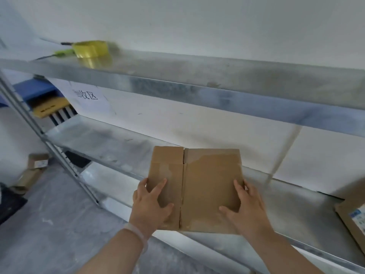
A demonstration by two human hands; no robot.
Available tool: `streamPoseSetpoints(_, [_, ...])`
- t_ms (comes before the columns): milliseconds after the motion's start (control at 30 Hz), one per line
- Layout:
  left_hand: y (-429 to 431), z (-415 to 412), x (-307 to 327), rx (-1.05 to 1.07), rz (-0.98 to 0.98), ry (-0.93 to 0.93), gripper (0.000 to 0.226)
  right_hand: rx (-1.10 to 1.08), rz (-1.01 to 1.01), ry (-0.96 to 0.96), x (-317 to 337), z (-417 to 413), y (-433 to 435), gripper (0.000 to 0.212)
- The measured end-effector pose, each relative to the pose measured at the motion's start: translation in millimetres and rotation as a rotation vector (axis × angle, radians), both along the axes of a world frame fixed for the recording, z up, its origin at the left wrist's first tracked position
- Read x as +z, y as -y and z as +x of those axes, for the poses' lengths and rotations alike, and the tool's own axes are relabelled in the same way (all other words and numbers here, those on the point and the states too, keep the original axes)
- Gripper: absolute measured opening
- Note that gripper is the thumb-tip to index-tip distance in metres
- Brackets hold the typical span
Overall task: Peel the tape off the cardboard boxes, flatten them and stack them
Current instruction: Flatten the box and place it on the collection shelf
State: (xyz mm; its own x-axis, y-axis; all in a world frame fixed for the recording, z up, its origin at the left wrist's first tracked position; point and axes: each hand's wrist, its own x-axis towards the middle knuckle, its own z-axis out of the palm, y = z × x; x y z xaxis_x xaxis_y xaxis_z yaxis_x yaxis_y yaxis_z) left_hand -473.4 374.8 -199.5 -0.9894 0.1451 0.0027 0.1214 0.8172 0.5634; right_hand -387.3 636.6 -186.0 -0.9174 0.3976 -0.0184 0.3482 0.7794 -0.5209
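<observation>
Both hands grip a flattened box by its side edges: the left hand has thumb and forefinger spread on the top face with the other fingers round the left edge, and the right hand mirrors it on the right edge. This brown box lies flat over the front of the lower shelf, its near end jutting out past the shelf's front lip towards the person; I cannot tell whether it rests on the metal or is held just above it. A fold line splits it into a narrow left panel and a wide right one and runs straight from the person to the wall behind the shelf, so the flap end points at the wall (the long axis seems to lie that way too, though the wide lens makes this hard to judge). At the right end of the lower shelf sits another box with a blue-and-white label, its inside hidden. Above the lower shelf, on the upper shelf, a yellow roll of tape lies at the left. Below and left of the lower shelf, cardboard scraps lie on the floor.
</observation>
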Motion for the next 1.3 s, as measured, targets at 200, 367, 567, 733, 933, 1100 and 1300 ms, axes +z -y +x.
streamPoseSetpoints(200, [113.0, -61.6, 15.5, 0.059, -0.138, -0.005, 0.09, 0.063, -0.02, -0.03, 5.5, -81.1, 112.3, 0.095])
streamPoseSetpoints(367, [201.3, -113.8, 20.1, 0.106, -0.2, 0.032, 0.091, 0.086, -0.007, -0.005, 0.2, -143.1, 204.9, 0.096])
streamPoseSetpoints(567, [269.2, -178.4, 22.3, 0.101, -0.212, 0.05, 0.09, 0.104, 0.014, 0.001, -4.7, -203.6, 273.4, 0.095])
streamPoseSetpoints(733, [298.0, -236.2, 16.8, 0.113, -0.206, 0.082, 0.09, 0.113, 0.024, 0.016, -2.7, -260.5, 302.0, 0.094])
streamPoseSetpoints(933, [330.6, -296.4, 13.0, 0.161, -0.228, 0.128, 0.09, 0.161, 0.006, 0.055, -5.0, -330.1, 334.6, 0.094])
streamPoseSetpoints(1100, [363.7, -343.1, 11.8, 0.179, -0.25, 0.157, 0.09, 0.194, -0.031, 0.103, -9.7, -377.5, 366.5, 0.096])
streamPoseSetpoints(1300, [402.0, -400.8, 5.3, 0.118, -0.266, 0.177, 0.093, 0.14, -0.046, 0.156, -17.0, -414.9, 409.7, 0.093])
